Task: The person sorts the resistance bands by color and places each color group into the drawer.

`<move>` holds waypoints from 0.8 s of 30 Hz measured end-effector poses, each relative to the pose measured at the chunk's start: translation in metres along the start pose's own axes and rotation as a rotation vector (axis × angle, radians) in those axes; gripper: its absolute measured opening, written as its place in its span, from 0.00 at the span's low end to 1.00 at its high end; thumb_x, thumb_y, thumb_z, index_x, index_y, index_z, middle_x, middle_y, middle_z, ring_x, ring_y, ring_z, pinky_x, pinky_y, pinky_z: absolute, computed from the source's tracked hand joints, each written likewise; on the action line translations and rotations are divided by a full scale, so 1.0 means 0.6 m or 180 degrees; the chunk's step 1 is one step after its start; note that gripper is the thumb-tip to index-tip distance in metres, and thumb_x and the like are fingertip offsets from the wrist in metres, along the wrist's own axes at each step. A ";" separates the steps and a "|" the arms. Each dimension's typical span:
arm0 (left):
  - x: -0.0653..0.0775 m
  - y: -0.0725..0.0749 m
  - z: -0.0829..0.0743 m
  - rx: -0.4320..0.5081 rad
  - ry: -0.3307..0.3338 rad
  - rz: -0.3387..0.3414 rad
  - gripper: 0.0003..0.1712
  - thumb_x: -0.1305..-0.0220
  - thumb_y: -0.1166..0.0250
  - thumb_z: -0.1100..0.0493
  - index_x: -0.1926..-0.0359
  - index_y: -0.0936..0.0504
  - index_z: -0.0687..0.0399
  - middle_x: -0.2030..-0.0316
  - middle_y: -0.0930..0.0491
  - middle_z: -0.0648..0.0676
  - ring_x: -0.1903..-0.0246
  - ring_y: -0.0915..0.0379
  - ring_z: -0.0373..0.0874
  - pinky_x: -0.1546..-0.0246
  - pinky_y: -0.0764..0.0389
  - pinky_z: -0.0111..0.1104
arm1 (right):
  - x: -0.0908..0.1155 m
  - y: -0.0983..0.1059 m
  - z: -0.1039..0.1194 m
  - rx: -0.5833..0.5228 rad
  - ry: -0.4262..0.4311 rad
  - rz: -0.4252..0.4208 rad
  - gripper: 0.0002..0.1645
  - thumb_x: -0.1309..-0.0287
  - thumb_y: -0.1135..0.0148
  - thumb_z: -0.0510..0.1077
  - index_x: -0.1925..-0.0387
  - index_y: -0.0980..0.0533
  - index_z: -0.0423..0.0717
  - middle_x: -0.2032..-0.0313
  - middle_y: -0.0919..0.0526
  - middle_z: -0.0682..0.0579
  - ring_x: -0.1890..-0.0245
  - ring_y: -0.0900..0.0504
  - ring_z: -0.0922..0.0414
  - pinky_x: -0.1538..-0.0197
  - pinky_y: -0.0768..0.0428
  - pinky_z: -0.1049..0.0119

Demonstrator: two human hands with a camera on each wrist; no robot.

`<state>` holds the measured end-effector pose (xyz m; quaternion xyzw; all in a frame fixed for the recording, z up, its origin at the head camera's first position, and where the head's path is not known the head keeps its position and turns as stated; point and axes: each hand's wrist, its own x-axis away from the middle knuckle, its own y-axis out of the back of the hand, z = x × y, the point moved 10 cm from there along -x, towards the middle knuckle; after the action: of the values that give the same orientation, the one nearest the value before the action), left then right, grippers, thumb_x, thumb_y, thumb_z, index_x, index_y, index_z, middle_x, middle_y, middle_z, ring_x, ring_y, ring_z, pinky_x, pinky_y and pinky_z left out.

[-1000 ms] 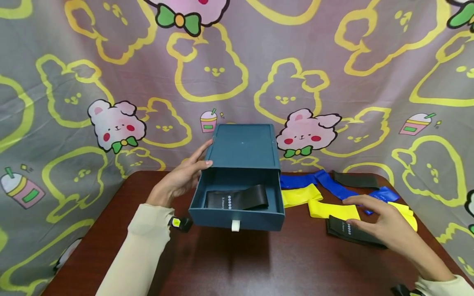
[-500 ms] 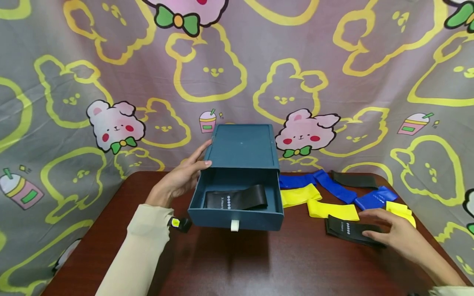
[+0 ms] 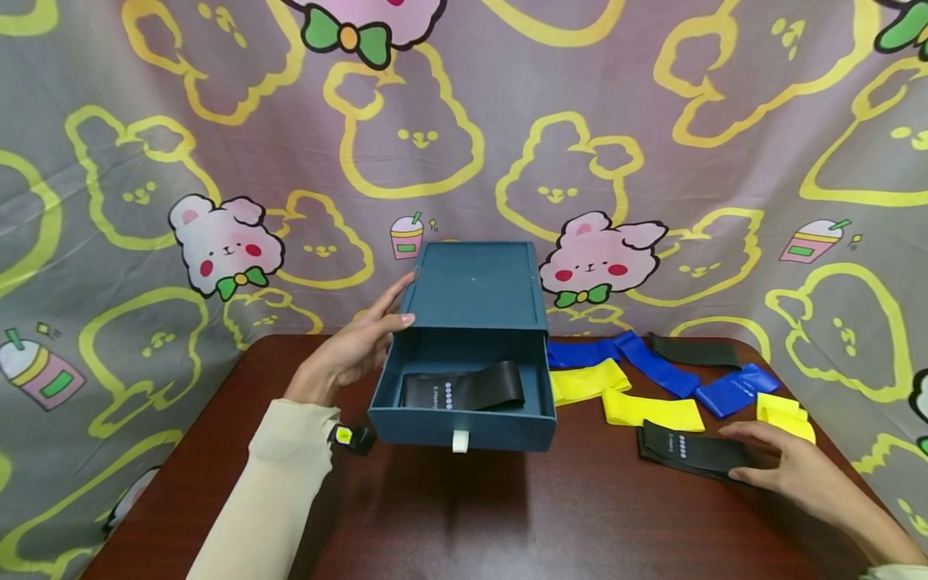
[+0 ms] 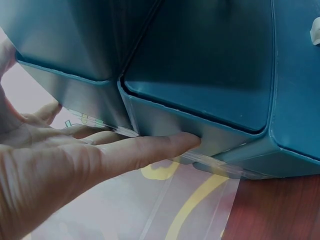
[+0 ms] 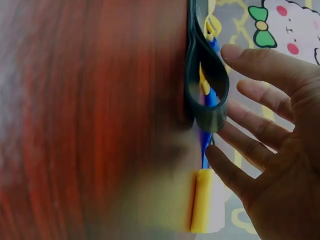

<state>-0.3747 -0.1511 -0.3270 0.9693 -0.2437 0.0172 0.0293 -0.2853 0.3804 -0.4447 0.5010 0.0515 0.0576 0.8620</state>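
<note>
Behind one dark red-brown worktop (image 3: 580,515), a single grey-pink cloth (image 3: 464,48) printed with rabbits and drinks cups is hung. Two hands are seen. By the left hand (image 3: 355,350), nothing is grasped: its straight fingers are laid against the side of one teal box (image 3: 474,286). By the right hand (image 3: 805,475), nothing is clasped either: its fingers are spread around the near end of one black band (image 3: 692,453), which is laid on the worktop at the right; whether it is touched cannot be told.

One drawer (image 3: 464,431) is pulled out at the front of the box and is fitted with one white tab (image 3: 460,441). One more black band, marked "X-Heavy" (image 3: 464,388), is contained in it.

Beyond the right hand, three yellow bands (image 3: 655,411) and three blue bands (image 3: 656,366) can be counted; the leftmost of each colour is partly hidden by the box. One dark band (image 3: 694,352) is placed at the far edge, behind the blue ones.
</note>
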 end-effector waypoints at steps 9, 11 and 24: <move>0.000 0.000 0.000 0.0021 -0.0017 0.0002 0.43 0.20 0.46 0.52 0.17 0.57 0.18 0.16 0.77 0.41 0.18 0.87 0.61 0.22 0.68 0.65 | 0.000 -0.015 -0.017 -0.0250 -0.0052 0.0230 0.37 0.48 0.19 0.43 0.38 0.24 0.36 0.45 0.19 0.37 0.57 0.17 0.64 0.58 0.16 0.71; 0.000 0.000 0.001 0.0031 -0.0017 0.0002 0.43 0.20 0.46 0.52 0.17 0.57 0.18 0.16 0.77 0.41 0.18 0.88 0.60 0.21 0.68 0.65 | 0.000 -0.017 -0.018 -0.0278 -0.0037 0.0263 0.37 0.48 0.19 0.41 0.38 0.24 0.35 0.45 0.19 0.37 0.56 0.17 0.61 0.58 0.15 0.67; 0.001 0.001 -0.001 0.0077 -0.0012 -0.0009 0.43 0.20 0.45 0.52 0.17 0.57 0.19 0.16 0.77 0.40 0.18 0.85 0.62 0.21 0.57 0.65 | 0.009 -0.020 -0.023 -0.0424 0.0044 0.0256 0.37 0.50 0.21 0.32 0.38 0.25 0.30 0.44 0.21 0.35 0.57 0.28 0.82 0.56 0.12 0.63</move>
<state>-0.3745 -0.1516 -0.3263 0.9699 -0.2421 0.0182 0.0171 -0.2817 0.3872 -0.4620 0.4438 0.0334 0.0990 0.8900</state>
